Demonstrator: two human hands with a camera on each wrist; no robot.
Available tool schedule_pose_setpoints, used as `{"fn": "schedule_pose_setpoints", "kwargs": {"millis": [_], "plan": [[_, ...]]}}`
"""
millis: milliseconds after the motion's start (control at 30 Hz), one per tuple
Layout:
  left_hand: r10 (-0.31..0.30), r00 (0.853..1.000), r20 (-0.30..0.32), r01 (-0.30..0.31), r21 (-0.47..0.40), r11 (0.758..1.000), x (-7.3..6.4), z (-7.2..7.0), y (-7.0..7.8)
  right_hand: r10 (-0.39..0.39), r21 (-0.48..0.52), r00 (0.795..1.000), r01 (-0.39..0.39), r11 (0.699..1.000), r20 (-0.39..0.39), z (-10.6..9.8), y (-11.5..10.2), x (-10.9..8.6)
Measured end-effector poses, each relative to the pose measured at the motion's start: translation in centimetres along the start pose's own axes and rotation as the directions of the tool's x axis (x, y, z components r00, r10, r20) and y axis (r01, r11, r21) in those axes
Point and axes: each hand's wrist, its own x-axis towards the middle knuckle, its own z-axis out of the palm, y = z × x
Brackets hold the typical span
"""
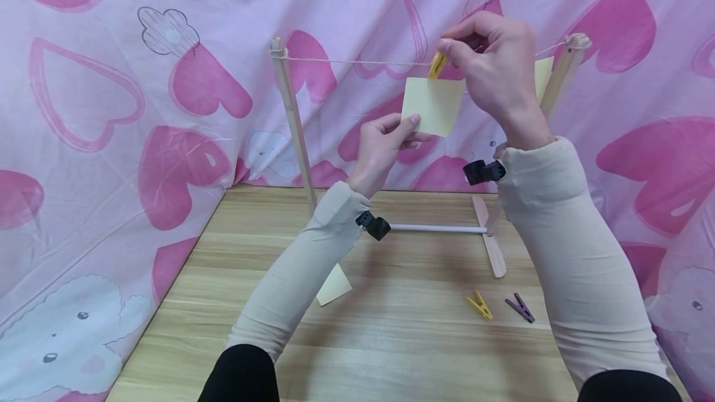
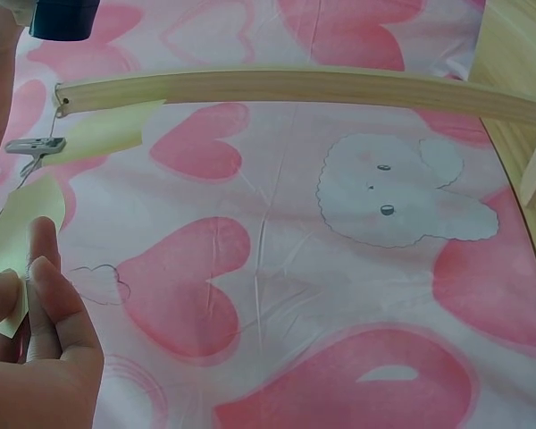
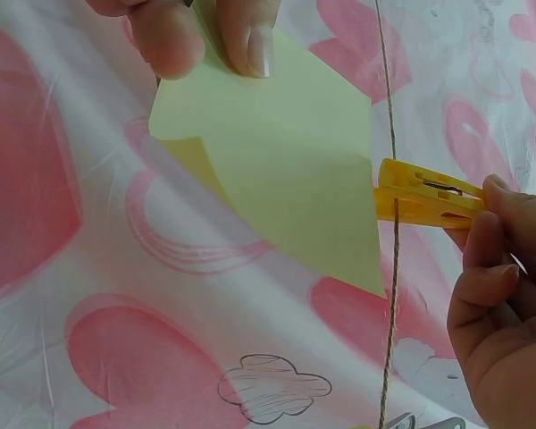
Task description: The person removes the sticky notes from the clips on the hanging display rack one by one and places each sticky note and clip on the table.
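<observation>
Pink fabric backdrop [image 1: 193, 182] with hearts and white cartoon faces behind a light wood-grain surface [image 1: 402, 352]. Thin twine string [image 1: 357, 61] runs between two pale wooden posts [image 1: 293, 120]. Left hand [image 1: 382, 144]: fingers pinched on the lower corner of a pale yellow square paper [image 1: 432, 104], held up at the string, well above the surface. Right hand [image 1: 499, 70]: fingers clamped on the handle end of a yellow plastic clothespin [image 1: 437, 67], its tips at the paper's top edge and crossing the string; cannot tell if it bites the paper.

Second pale yellow paper [image 1: 544, 76] hangs by the right post, grey-looking clothespin [image 2: 37, 146] at its edge. On the surface: loose pale yellow paper [image 1: 335, 286] partly behind the left sleeve; another yellow clothespin [image 1: 479, 306] beside a purple clothespin [image 1: 521, 309]; white rod [image 1: 438, 228] meeting a flat wooden foot [image 1: 494, 256].
</observation>
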Motion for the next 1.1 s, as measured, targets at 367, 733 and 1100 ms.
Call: {"fn": "schedule_pose_setpoints", "kwargs": {"millis": [367, 733, 1100], "plan": [[0.005, 1.0, 0.006, -0.005, -0.003, 1.0, -0.1, -0.2, 0.1, -0.018, 0.061, 0.998, 0.022, 0.998, -0.059, 0.0, -0.2, 0.2], [0.012, 1.0, 0.014, -0.012, -0.002, 1.0, -0.3, -0.9, 0.5, -0.035, 0.107, 0.994, 0.045, 0.993, -0.1, -0.1, -0.5, 0.2], [0.02, 1.0, 0.023, -0.019, -0.018, 1.0, -0.9, -2.0, 1.0, -0.03, 0.128, 0.988, 0.049, 0.991, -0.148, -0.9, -1.6, -0.8]]}}
